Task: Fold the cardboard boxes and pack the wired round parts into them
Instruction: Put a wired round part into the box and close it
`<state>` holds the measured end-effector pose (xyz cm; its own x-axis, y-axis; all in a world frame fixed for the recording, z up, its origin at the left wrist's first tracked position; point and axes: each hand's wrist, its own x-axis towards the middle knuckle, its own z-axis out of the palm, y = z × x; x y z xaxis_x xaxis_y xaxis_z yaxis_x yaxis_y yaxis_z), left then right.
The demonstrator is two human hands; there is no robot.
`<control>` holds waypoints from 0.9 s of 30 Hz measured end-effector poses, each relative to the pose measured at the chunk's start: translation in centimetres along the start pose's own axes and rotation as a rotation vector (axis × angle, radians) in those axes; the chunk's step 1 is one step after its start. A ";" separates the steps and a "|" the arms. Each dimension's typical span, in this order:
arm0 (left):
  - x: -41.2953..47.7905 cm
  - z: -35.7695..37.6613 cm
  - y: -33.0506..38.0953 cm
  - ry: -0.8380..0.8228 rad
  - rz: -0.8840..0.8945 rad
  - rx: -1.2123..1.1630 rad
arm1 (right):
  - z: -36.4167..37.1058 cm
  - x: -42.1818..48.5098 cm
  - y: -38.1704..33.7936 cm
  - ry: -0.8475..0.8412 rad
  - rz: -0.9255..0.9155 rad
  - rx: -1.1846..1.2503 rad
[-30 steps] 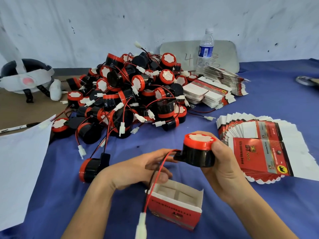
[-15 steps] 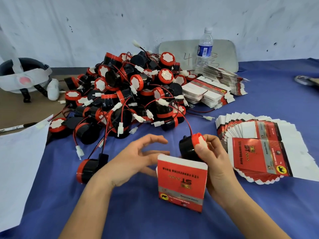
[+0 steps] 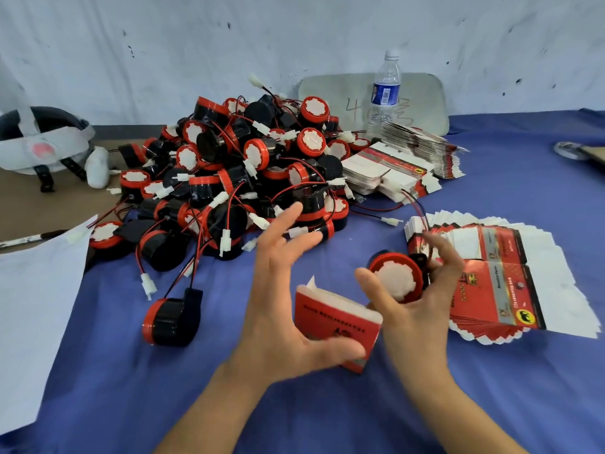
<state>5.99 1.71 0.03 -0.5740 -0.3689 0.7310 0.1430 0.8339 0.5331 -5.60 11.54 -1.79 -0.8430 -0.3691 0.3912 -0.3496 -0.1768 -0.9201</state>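
Hands [image 3: 284,326] [image 3: 422,309] with box [image 3: 330,317], round part [image 3: 394,280] outside.

1 folded red box [image 3: 337,322] stood tilted at lower centre, white flaps showing at its top. Touching its right, 1 wired round part [image 3: 396,280] showed a red rim and white face. A heap of parts [image 3: 248,172] filled the upper centre, and flat boxes [image 3: 491,280] lay fanned at right.

Blurred left hand [image 3: 281,309] covers a corner of the red box [image 3: 334,317].
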 end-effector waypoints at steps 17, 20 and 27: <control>-1.0 2.2 -2.3 0.046 -0.317 -0.052 | -0.7 0.7 0.2 -0.053 0.267 0.416; -1.5 2.9 -2.9 -0.044 -0.339 0.026 | -0.8 0.9 -0.3 -0.064 0.150 0.293; -1.6 3.0 -4.5 -0.166 -0.457 -0.010 | -0.9 1.1 -1.2 -0.209 -0.058 0.150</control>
<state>3.86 -0.24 -4.77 -0.7002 -0.6256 0.3439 -0.1467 0.5976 0.7883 -6.42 12.17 -0.26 -0.7149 -0.5323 0.4534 -0.3176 -0.3305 -0.8888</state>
